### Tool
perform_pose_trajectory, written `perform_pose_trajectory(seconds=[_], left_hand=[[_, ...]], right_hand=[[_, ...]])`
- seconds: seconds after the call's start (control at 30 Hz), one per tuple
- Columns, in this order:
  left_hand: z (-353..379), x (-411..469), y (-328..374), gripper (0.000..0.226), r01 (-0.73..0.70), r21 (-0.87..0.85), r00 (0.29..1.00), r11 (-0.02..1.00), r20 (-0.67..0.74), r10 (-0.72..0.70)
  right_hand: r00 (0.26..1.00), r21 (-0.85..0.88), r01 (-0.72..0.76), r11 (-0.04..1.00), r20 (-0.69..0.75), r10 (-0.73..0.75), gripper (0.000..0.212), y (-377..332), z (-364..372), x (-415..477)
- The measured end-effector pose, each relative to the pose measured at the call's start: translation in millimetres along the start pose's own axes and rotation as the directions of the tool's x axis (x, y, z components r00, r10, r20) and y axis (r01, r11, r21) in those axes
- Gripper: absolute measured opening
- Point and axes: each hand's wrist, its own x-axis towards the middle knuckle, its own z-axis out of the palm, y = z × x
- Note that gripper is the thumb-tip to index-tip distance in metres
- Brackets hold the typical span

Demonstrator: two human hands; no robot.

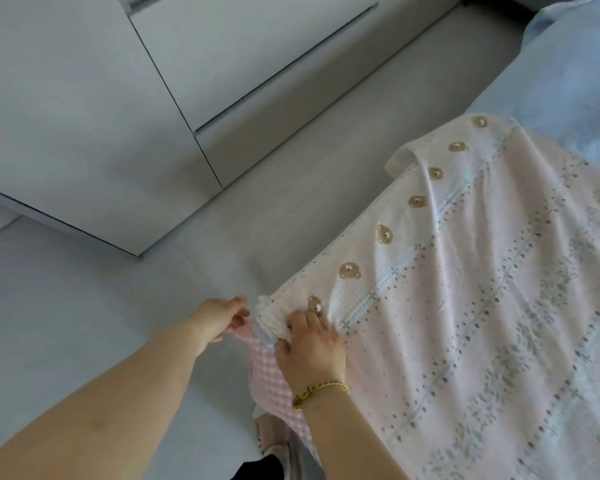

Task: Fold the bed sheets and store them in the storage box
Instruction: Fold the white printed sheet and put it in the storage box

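A pale pink bed sheet [471, 306] printed with small brown bears, grey dots and leaf stripes lies spread over the bed at the right, one far corner turned back. Its near corner is bunched into thick layers [269, 320]. My right hand [310, 344], with a gold bracelet on the wrist, grips that bunched corner from above. My left hand [222, 317] pinches a pink checked edge [274, 379] of the sheet just left of the bunch. The checked part hangs down off the bed's corner. No storage box is in view.
A white wardrobe [94, 109] with drawers [250, 64] stands at the upper left. Pale grey floor [84, 323] runs between it and the bed. Light blue bedding [568, 74] lies at the upper right. A foot in a slipper [267, 441] shows at the bottom.
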Motion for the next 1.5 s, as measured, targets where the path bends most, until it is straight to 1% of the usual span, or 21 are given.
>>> perform_pose_trajectory(seconds=[0.1, 0.23, 0.37, 0.5, 0.57, 0.63, 0.73, 0.8, 0.83, 0.87, 0.93, 1.03, 1.1, 1.13, 1.2, 1.27, 1.3, 1.37, 1.43, 1.47, 1.5], left_hand=[[19, 15, 5, 0.034, 0.001, -0.009, 0.999, 1.0, 0.051, -0.001], [36, 25, 13, 0.04, 0.004, -0.013, 0.998, 1.0, 0.066, -0.003], [32, 28, 10, 0.04, 0.099, -0.165, 0.989, 0.981, 0.128, -0.078], [18, 33, 19, 0.035, -0.019, -0.446, 1.0, 0.895, -0.008, 0.017], [5, 34, 17, 0.034, -0.083, -0.502, 0.994, 0.861, -0.107, 0.033], [-4, 35, -2, 0.037, -0.073, -0.455, 0.989, 0.888, -0.15, 0.004], [-5, 34, -23, 0.038, 0.024, -0.381, 0.994, 0.924, -0.089, -0.062], [-2, 39, -22, 0.038, 0.016, -0.318, 0.992, 0.948, -0.117, -0.056], [-2, 40, -18, 0.04, 0.01, -0.264, 0.987, 0.964, -0.153, -0.052], [-3, 42, -15, 0.043, 0.005, -0.186, 0.977, 0.983, -0.206, -0.044], [-6, 42, -6, 0.045, -0.016, 0.011, 0.957, 1.0, -0.291, 0.019], [8, 24, 24, 0.04, -0.218, 0.178, 0.924, 0.96, -0.279, 0.262], [34, 2, 52, 0.038, -0.431, 0.252, 0.853, 0.867, -0.2, 0.482], [52, -10, 64, 0.037, -0.539, 0.304, 0.792, 0.786, -0.133, 0.595], [89, -35, 85, 0.04, -0.747, 0.35, 0.616, 0.566, 0.041, 0.787], [126, -56, 99, 0.046, -0.858, 0.373, 0.45, 0.353, 0.212, 0.868], [146, -63, 104, 0.05, -0.877, 0.401, 0.395, 0.263, 0.293, 0.871], [168, -59, 102, 0.057, -0.835, 0.537, 0.386, 0.12, 0.418, 0.822], [189, -56, 101, 0.053, -0.723, 0.688, 0.393, -0.057, 0.478, 0.786], [198, -55, 102, 0.05, -0.683, 0.727, 0.418, -0.064, 0.462, 0.782], [205, -54, 105, 0.048, -0.671, 0.741, 0.433, -0.029, 0.423, 0.796]], right_hand=[[0.998, -0.019, 0.008, 1.0, -0.061, -0.009, 0.01, -3, 0, 8], [0.99, -0.008, 0.028, 1.0, -0.14, -0.029, 0.024, 3, 8, 5], [0.991, 0.07, 0.034, 0.997, -0.134, -0.025, 0.026, 3, 7, 8], [0.987, 0.139, 0.077, 0.987, -0.153, -0.056, 0.025, -2, 5, 8], [0.983, 0.125, 0.129, 0.984, -0.144, -0.11, 0.025, -8, 9, 4], [0.985, 0.021, 0.165, 0.986, -0.062, -0.164, 0.026, -13, 15, -2], [0.979, -0.07, 0.206, 0.976, 0.014, -0.205, 0.009, -20, 19, -2], [0.983, 0.001, 0.185, 0.983, 0.009, -0.185, 0.007, -19, 14, -2], [0.987, 0.06, 0.16, 0.985, 0.004, -0.16, 0.016, -16, 8, -2], [0.99, 0.113, 0.143, 0.983, -0.016, -0.142, 0.025, -12, 3, -2], [0.989, 0.169, 0.107, 0.98, -0.116, -0.088, 0.029, -1, -8, -1], [0.949, 0.157, -0.027, 0.987, -0.306, 0.074, 0.029, 35, -35, 4], [0.914, 0.096, -0.176, 0.98, -0.354, 0.198, 0.035, 66, -57, 9], [0.9, 0.056, -0.248, 0.967, -0.357, 0.251, 0.038, 83, -68, 11], [0.867, 0.0, -0.391, 0.921, -0.337, 0.368, 0.043, 113, -90, 12], [0.806, -0.017, -0.566, 0.825, -0.224, 0.548, 0.047, 149, -115, 6], [0.775, -0.015, -0.621, 0.783, -0.161, 0.612, 0.052, 174, -124, -2], [0.731, -0.073, -0.681, 0.728, -0.018, 0.682, 0.061, 210, -137, -17], [0.75, -0.133, -0.639, 0.758, 0.109, 0.652, 0.064, 234, -146, -32], [0.773, -0.141, -0.596, 0.79, 0.164, 0.613, 0.062, 241, -152, -33], [0.794, -0.1, -0.571, 0.815, 0.187, 0.579, 0.058, 248, -156, -32]])
